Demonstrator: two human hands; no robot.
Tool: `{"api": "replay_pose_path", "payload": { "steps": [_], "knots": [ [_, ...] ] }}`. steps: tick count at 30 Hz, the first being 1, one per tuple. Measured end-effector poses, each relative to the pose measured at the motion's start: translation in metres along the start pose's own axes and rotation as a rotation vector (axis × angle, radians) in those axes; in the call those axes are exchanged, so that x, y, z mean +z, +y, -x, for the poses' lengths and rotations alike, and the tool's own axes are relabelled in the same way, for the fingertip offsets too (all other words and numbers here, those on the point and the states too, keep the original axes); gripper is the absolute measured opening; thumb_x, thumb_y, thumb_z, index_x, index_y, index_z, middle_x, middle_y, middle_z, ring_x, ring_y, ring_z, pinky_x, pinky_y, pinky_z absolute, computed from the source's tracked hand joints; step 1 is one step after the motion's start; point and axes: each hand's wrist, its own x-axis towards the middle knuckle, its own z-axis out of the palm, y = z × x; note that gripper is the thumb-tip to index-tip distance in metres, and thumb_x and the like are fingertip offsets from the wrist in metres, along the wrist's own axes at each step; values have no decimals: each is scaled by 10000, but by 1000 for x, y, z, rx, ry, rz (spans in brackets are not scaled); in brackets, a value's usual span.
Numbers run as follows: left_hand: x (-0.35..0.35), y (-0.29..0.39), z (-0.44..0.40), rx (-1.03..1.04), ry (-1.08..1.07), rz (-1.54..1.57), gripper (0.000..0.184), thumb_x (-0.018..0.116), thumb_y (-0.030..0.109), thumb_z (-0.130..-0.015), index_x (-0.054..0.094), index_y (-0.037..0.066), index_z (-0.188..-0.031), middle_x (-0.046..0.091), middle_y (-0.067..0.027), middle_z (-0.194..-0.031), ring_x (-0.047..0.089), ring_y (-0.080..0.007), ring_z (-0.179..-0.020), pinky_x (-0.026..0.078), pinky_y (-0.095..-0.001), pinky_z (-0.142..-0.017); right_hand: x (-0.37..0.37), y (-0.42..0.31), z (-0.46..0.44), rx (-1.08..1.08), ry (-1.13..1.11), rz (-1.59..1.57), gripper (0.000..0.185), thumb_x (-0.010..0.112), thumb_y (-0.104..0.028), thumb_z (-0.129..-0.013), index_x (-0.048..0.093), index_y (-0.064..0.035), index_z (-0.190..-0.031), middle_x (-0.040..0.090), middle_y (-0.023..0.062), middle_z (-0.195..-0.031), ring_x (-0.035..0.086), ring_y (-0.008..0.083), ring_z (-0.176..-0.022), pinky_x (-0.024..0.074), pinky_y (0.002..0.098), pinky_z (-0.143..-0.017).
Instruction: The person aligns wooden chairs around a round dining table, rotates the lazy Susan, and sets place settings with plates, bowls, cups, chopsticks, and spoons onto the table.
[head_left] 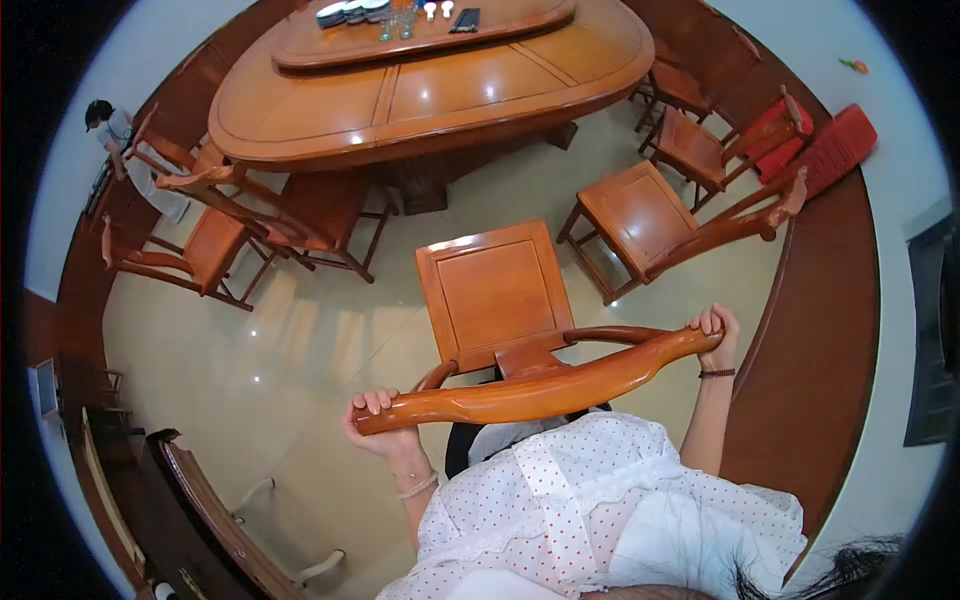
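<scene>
A brown wooden chair (497,292) stands right in front of me, its seat pointing toward the big table and its curved top rail nearest my body. My left hand (383,420) is closed around the left end of that rail, fingers over the top. Around the rail's right end my right hand (716,335) is wrapped in the same way. The chair's lower legs are hidden under the seat and behind the backrest.
A large oval wooden table (420,105) with a raised top holding dishes and glasses lies ahead. Another chair (640,220) stands to the right, several more at left. Red stacked stools (838,150) are by the right wall. A person (115,130) is at far left.
</scene>
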Motion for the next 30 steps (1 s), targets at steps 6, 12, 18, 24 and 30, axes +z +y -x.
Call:
{"api": "replay_pose_path", "payload": {
  "steps": [6,12,18,24,30],
  "knots": [
    [-1,-4,-7,-23,-82,-33,164,442,230,-770,415,124,-647,371,3,-524,369,-127,-504,364,-261,-560,-5,6,-6,23,55,-55,351,479,-220,-793,315,-131,-495,350,24,-461,471,210,-507,421,378,-622],
    [2,-10,-11,-36,-85,-35,197,431,242,-785,397,126,-628,363,-2,-504,358,-126,-486,346,-261,-556,-8,6,-8,-9,31,-62,353,434,-228,-829,332,-121,-508,357,31,-466,476,215,-504,424,380,-616],
    [8,-11,-21,10,-93,-68,200,409,238,-809,400,126,-644,354,10,-510,354,-122,-489,375,-266,-566,-9,16,-18,-69,-162,-249,397,320,-287,-877,309,-134,-511,341,23,-453,360,175,-457,367,346,-523],
    [10,-18,-19,37,-50,-69,208,411,244,-804,388,131,-631,343,19,-500,350,-111,-483,372,-269,-546,-20,30,-26,-200,-192,-219,379,315,-267,-878,317,-144,-519,343,7,-463,327,149,-478,321,293,-536],
    [14,-2,-23,-156,-70,-95,268,388,266,-801,365,122,-576,344,-7,-493,360,-150,-529,345,-296,-607,-1,25,-18,-208,43,-235,371,333,-270,-866,333,-138,-519,367,21,-441,368,146,-457,340,278,-516]
  ]
}}
